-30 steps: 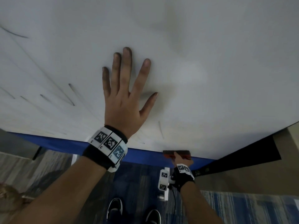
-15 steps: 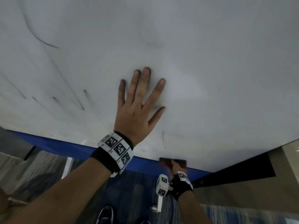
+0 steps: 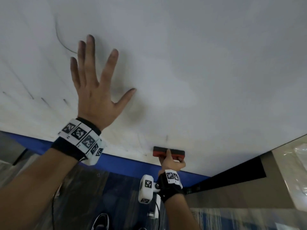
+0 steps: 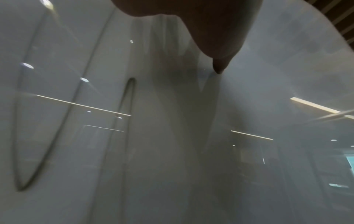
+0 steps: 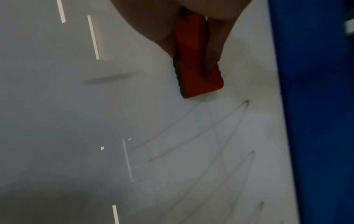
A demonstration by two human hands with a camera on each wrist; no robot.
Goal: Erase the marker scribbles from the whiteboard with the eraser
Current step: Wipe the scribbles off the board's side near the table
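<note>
Our left hand [image 3: 94,97] lies flat, fingers spread, on the whiteboard [image 3: 199,63]; our right hand [image 3: 171,163] grips the eraser [image 3: 159,151] near faint scribbles [image 5: 220,128].

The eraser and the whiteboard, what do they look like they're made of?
Eraser: a matte red body, probably foam or plastic, with a dark felt-like layer against the board.
Whiteboard: smooth, glossy white surface, likely coated; ceiling lights mirror in it in both wrist views.
</note>
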